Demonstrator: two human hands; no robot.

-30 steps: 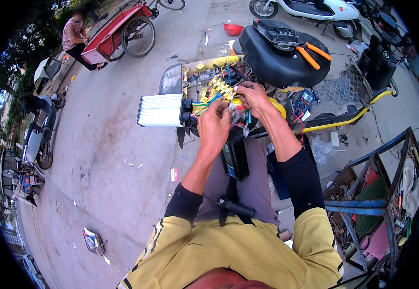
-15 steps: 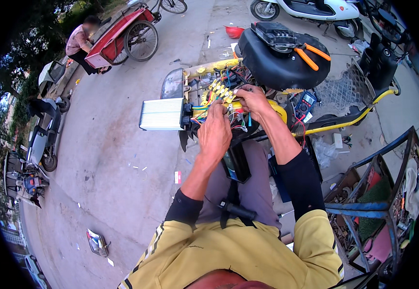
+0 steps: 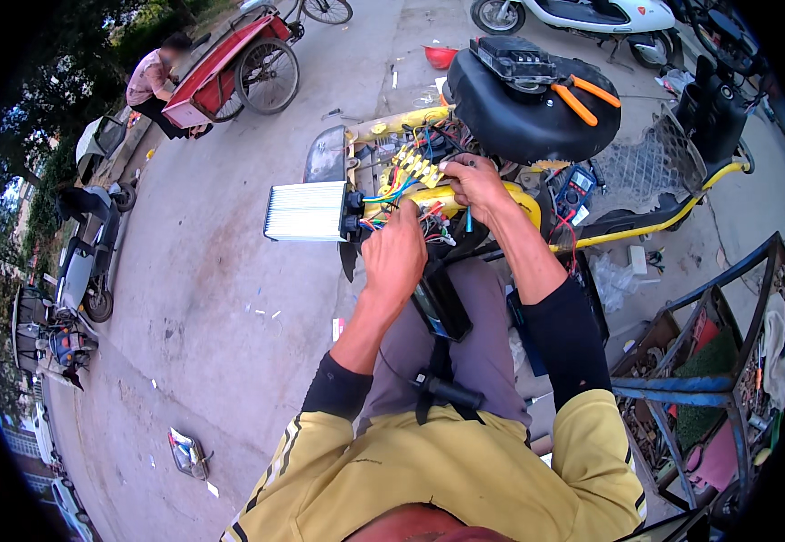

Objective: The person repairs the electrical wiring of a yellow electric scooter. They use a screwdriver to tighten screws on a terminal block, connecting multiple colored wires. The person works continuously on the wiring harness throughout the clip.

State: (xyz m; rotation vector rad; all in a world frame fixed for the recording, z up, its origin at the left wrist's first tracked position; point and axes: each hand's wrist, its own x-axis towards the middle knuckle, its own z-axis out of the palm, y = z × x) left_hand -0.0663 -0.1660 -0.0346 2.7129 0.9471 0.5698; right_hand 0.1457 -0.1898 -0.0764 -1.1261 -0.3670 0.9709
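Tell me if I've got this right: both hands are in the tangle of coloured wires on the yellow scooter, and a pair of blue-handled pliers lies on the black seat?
Nearly. In the head view the pliers on the black seat have orange handles, not blue. The rest holds: the left hand and right hand are both in the coloured wires of the yellow scooter.

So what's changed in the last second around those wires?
Little. The right hand has shifted slightly up the wire bundle and now pinches wires near the yellow connector strip. The left hand stays on the lower wires, fingers curled into them. The silver finned box, the black seat and the orange-handled pliers on it have not moved.
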